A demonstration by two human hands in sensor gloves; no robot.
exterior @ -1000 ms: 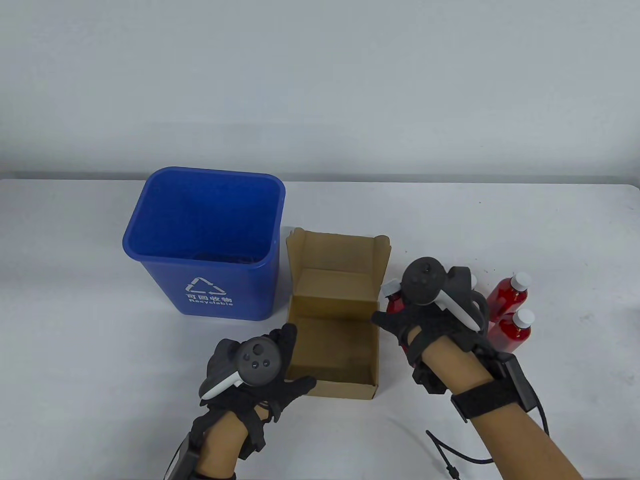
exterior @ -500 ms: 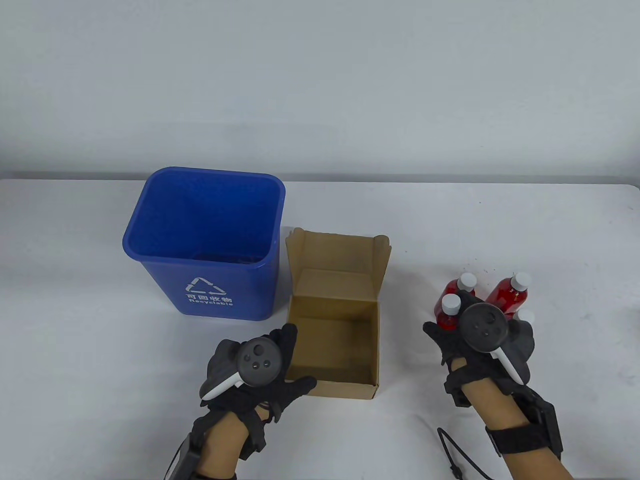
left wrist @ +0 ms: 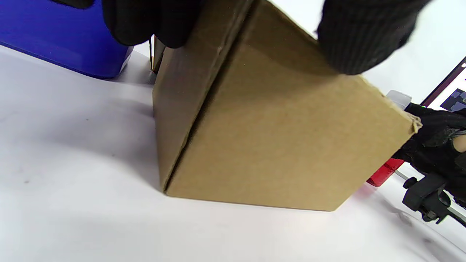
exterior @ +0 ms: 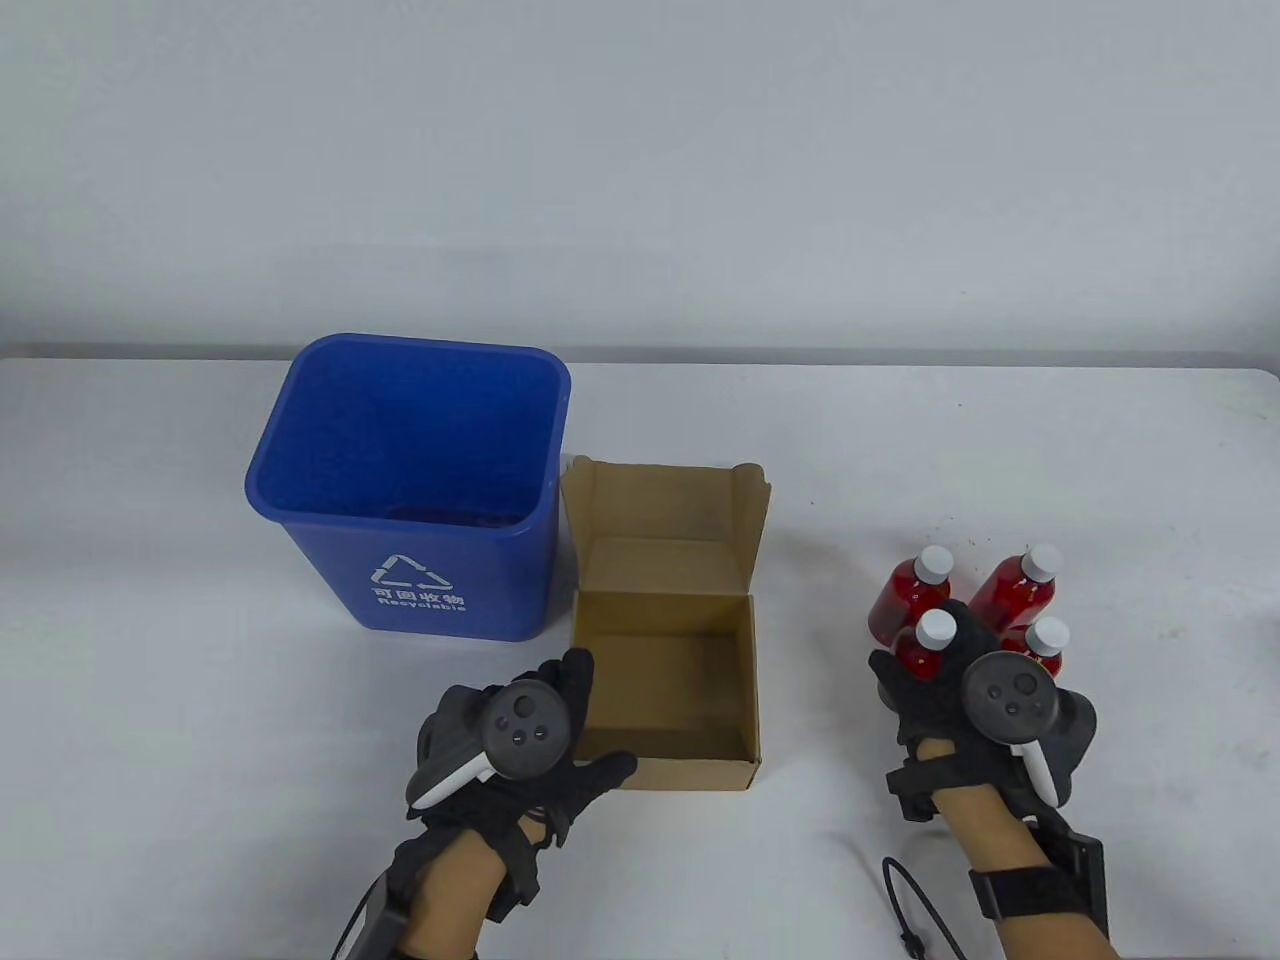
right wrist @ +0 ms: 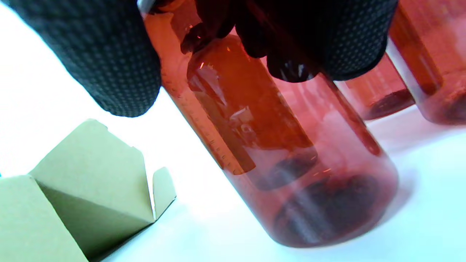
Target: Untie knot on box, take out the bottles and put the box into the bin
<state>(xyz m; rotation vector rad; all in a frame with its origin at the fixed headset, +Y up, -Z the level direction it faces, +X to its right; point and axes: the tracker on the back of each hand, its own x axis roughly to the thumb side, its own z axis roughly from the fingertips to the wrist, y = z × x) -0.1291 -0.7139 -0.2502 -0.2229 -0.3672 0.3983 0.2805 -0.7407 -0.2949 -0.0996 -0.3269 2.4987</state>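
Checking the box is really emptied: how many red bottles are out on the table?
4 white-capped red bottles, clustered right of the empty cardboard box: back left, back right, front right, front left gripped by the right hand.

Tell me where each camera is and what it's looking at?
Table view: sits up high, looks down at the table, bin, box and four bottles; shows both gloved hands and forearms.
Left wrist view: sits low on the left wrist, looks at the box's outside; left hand fingers grip its top edge.
Right wrist view: sits on the right wrist, looks at a bottle that the right hand holds.
Shared: the wrist views both show the box.
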